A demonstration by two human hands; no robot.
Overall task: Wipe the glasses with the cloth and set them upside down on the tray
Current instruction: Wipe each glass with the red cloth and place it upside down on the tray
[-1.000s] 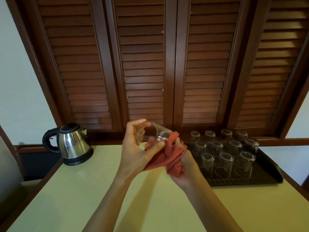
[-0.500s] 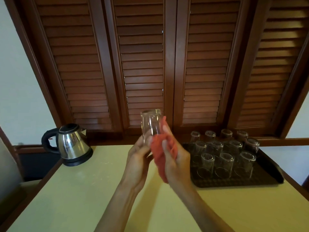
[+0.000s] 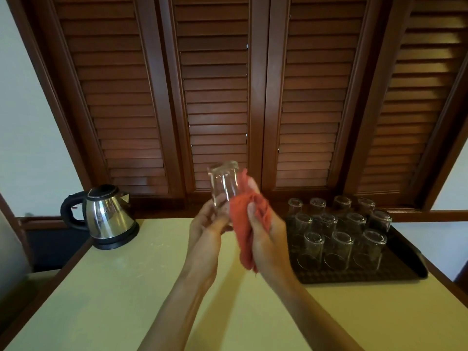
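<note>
A clear drinking glass [image 3: 224,184] is held up over the table, its thick base on top. My left hand [image 3: 206,231] grips its lower end. My right hand [image 3: 266,236] holds a red cloth [image 3: 247,224] bunched against the glass's right side, and the cloth hangs down past my palm. To the right, a dark tray [image 3: 405,269] carries several glasses [image 3: 338,250] standing upside down in rows.
A steel electric kettle [image 3: 106,216] with a black handle stands at the table's back left. The pale yellow tabletop [image 3: 126,287] has a wooden edge. Brown louvred doors [image 3: 215,97] rise close behind the table.
The glass went from tilted on its side to upright with its base up. My right hand with the cloth shifted from the glass's mouth to its right side.
</note>
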